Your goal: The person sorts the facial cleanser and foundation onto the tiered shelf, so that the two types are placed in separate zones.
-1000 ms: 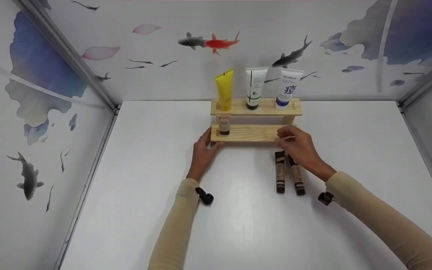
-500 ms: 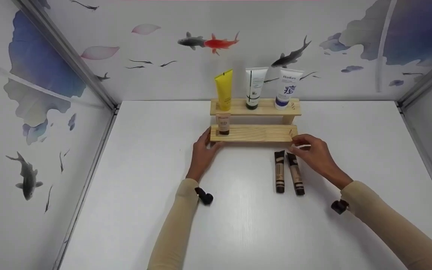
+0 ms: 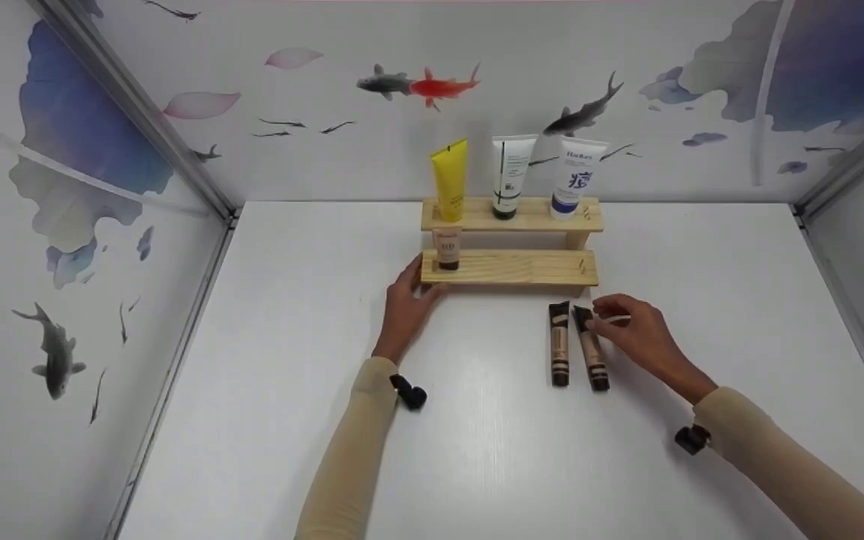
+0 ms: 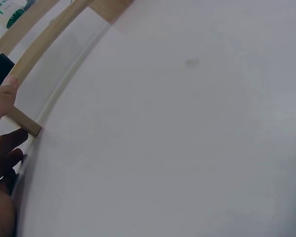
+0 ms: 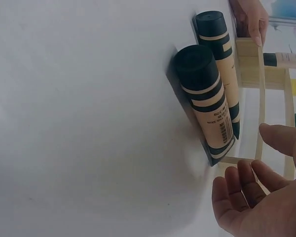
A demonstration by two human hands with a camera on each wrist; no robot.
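A two-step wooden rack (image 3: 514, 268) stands against the back of the table. My left hand (image 3: 406, 309) grips its left end, the thumb at the lower step's front edge; in the left wrist view the other fingers (image 4: 12, 143) lie by the rack's leg. Two brown-and-beige squeeze tubes lie on the table before the rack: a left tube (image 3: 559, 345) and a right tube (image 3: 592, 351). My right hand (image 3: 638, 330) is beside the right tube's flat upper end, fingers loosely bent, nothing held. The right wrist view shows a gap between thumb and fingers (image 5: 244, 182).
On the upper step stand a yellow tube (image 3: 448, 182), a white tube with dark lines (image 3: 511, 176) and a white-and-blue tube (image 3: 577, 178). A small beige tube (image 3: 447, 248) stands at the lower step's left end. Printed walls (image 3: 312, 165) enclose the table.
My right hand has left the lower step's right part and moved right and toward me, to the right tube's upper end. The left hand, rack and tubes look unmoved.
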